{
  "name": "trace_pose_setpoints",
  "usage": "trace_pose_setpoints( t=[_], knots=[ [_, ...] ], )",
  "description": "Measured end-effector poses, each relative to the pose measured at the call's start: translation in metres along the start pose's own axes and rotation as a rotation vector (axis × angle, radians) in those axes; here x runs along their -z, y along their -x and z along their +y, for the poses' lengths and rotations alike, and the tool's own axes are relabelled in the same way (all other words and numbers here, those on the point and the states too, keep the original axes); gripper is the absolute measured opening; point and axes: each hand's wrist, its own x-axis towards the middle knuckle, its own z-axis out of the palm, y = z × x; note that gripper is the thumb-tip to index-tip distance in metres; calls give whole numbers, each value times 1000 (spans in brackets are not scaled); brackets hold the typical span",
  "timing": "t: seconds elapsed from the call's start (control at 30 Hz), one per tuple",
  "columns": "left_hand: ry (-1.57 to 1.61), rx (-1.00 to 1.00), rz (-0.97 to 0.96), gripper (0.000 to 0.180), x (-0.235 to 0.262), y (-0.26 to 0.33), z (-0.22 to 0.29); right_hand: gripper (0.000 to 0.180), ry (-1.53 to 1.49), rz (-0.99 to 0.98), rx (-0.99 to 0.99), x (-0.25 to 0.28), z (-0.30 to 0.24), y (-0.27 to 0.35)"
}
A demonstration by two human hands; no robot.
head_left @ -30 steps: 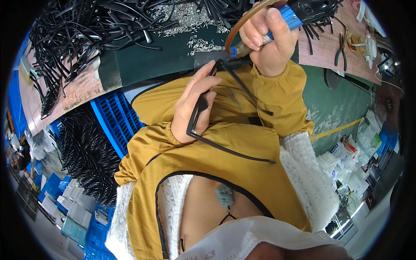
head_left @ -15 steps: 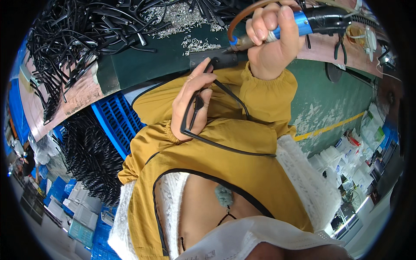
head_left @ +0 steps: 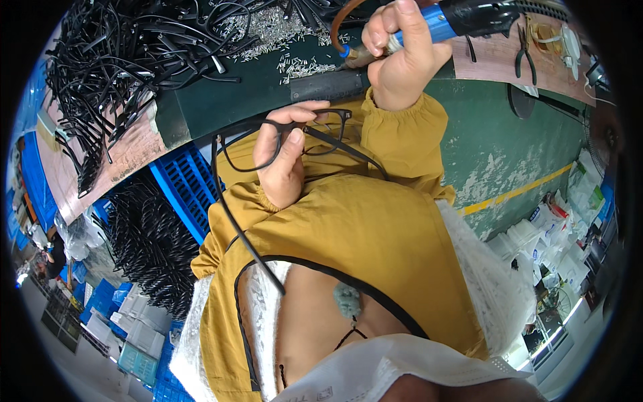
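Observation:
My left hand is closed around the middle of a black eyeglass frame, thumb and fingers pinching near the bridge. The frame hangs over my lap with its rims to either side of the fingers. One temple arm trails down toward my chest, the other slants toward my right sleeve. Up at the table's edge, my right hand grips a blue-and-black power tool, shaped like an electric screwdriver. Its tapered nose points left, over a dark block on the table edge, apart from the glasses.
Loose black temple arms are heaped at the table's far left, beside scattered small metal pins. Pliers lie at the right. Below the table at left are a blue plastic basket and a dense bundle of black temple arms.
The glasses have turned in my left hand, so both rims now face up, and that hand has drawn down from the block. My right hand has shifted slightly up and left with the tool.

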Motion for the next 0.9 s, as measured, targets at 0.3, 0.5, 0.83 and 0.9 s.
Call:
trace_pose_setpoints(
  t=[0.3,0.5,0.83,0.9],
  knots=[
    [415,229,-75,26,-8,-23,-4,27,122,-83,154,15,1,-7],
    [674,282,95,26,-6,-35,8,46,842,-371,455,44,-38,71],
    [-93,-228,258,22,-6,-43,13,13,793,-360,252,53,-54,75],
    [-242,-189,177,23,1,-36,5,8,1084,-529,47,48,-48,77]
  ],
)
